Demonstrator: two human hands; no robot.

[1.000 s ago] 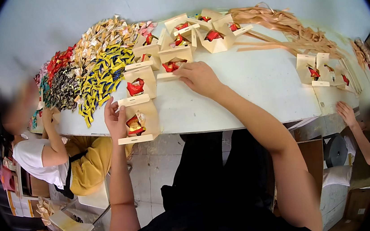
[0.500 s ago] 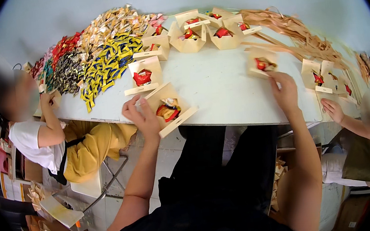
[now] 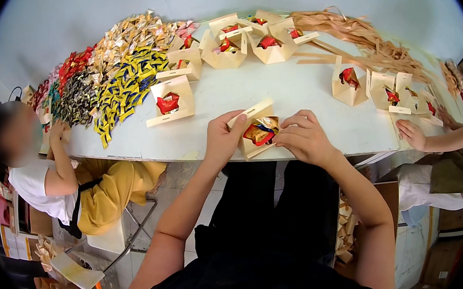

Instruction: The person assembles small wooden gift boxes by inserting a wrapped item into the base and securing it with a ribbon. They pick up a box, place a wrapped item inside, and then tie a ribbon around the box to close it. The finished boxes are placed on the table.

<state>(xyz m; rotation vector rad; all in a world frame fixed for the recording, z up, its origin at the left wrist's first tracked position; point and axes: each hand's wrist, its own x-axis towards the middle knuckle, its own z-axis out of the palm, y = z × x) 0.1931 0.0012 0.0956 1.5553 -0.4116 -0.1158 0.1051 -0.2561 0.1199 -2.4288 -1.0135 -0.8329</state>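
At the front edge of the table, my left hand [image 3: 224, 138] grips a cream paper gift box [image 3: 260, 109] by its left side, thumb over the rim. Red and gold wrapped sweets [image 3: 259, 132] fill the box's open top. My right hand [image 3: 304, 138] is closed at the box's right edge, fingertips pinching beside the sweets; whether they press the box or a wrapper is hard to see. Off to the right stands another filled box [image 3: 349, 94], apart from my hands. Left of my hands sits one more open box [image 3: 170, 101] with a red packet inside.
Heaps of wrapped sweets, including yellow-and-blue ones [image 3: 126, 85], cover the table's far left. Several filled boxes [image 3: 226, 55] stand at the back. Tan ribbon strips [image 3: 355, 33] lie back right. Co-workers sit left [image 3: 49, 180] and right [image 3: 442, 162]; boxes [image 3: 389, 94] stand near the right one's hand.
My right hand has let go of the box on the right, which now stands farther right, and come to the centre. My left hand has brought its box rightward in front of me.
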